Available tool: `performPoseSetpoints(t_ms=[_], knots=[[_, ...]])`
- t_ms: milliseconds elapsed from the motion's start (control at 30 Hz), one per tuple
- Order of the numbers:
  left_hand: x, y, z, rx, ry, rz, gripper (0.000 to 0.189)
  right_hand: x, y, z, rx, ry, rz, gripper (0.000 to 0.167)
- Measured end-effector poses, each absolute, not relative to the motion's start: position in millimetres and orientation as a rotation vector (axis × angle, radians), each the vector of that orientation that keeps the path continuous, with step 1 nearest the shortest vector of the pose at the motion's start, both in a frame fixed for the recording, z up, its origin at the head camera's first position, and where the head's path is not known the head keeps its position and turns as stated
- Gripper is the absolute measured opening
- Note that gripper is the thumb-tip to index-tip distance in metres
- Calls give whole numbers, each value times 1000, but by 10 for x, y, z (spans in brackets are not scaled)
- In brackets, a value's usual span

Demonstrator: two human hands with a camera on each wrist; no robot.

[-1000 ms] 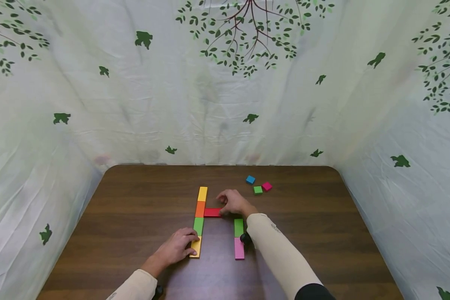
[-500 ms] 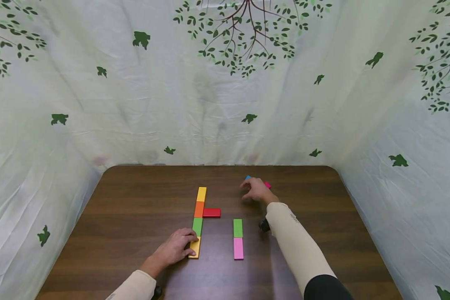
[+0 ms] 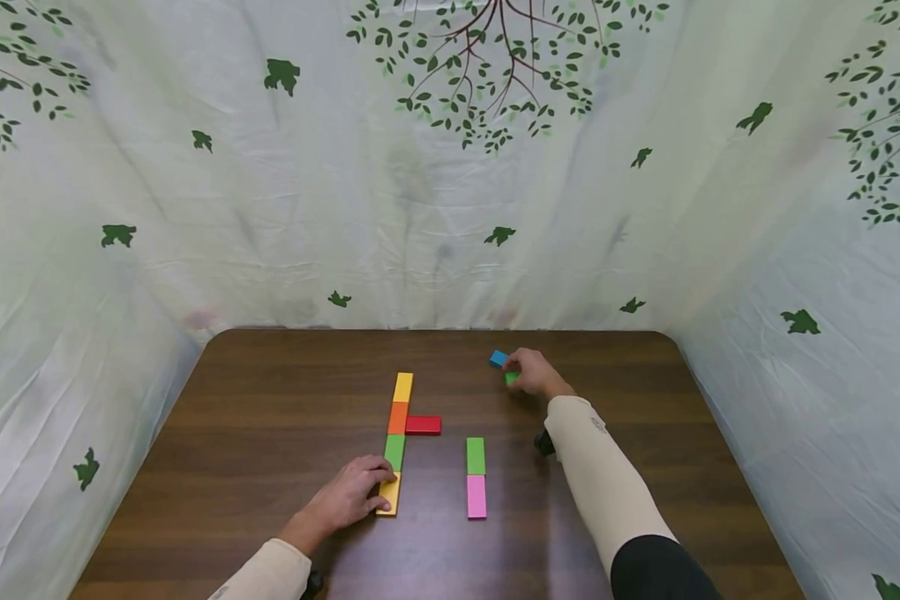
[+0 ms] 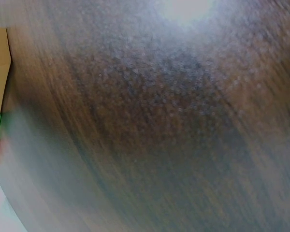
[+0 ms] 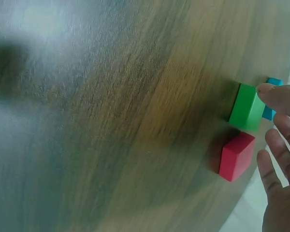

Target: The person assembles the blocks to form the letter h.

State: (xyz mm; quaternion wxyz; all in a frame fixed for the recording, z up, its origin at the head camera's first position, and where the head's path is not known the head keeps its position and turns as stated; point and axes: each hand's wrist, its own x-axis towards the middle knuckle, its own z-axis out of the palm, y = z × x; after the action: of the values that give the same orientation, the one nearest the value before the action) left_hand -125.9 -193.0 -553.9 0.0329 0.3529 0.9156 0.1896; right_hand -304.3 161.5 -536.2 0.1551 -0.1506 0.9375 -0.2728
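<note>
My left hand (image 3: 348,492) rests on a light-orange block (image 3: 390,500), the nearest in a straight row. Beyond it in that row lie a green block (image 3: 394,452), an orange block (image 3: 398,418) and a yellow block (image 3: 403,387). A red block (image 3: 423,426) juts rightward from the orange one. Over the loose blocks at the back right is my right hand (image 3: 536,372), fingers spread. In the right wrist view its thumb tip overlaps the loose green block (image 5: 246,107); a crimson block (image 5: 237,157) lies beside that, a blue block (image 5: 271,99) behind.
Right of the row, a second green block (image 3: 476,456) and a pink block (image 3: 476,497) lie end to end, apart from the red one. Brown wood table (image 3: 285,400) underneath; a white leaf-printed curtain (image 3: 420,208) hangs behind its far edge.
My right hand has left the red block's right end and moved back and to the right, over the loose blocks. My left hand stays on the light-orange block.
</note>
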Motion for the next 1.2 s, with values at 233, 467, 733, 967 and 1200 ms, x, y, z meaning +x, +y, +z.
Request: performPoseSetpoints(t_ms=[233,467,733,967,1200], knots=[[-1259,-1941,-5534,1096,2811,592,31,-3110,1625,-5355,-423,2673,-698,30],[-1257,-1958,-5548,1164,2826,640,30,-3130,1630,-5342,-384,2638,-669,32],[-1249,-1954,-5549,1201,2843,656,32,-3138,1635,-5362,-399,2643,-619,34],[-1242,-1942,-5529,1106,2828,580,31,-3127,1624,-5367,-416,2654,-607,31],[-1229,-1945,-5528,1112,2836,586,32,-3095,1597,-5371,-437,2648,-579,28]])
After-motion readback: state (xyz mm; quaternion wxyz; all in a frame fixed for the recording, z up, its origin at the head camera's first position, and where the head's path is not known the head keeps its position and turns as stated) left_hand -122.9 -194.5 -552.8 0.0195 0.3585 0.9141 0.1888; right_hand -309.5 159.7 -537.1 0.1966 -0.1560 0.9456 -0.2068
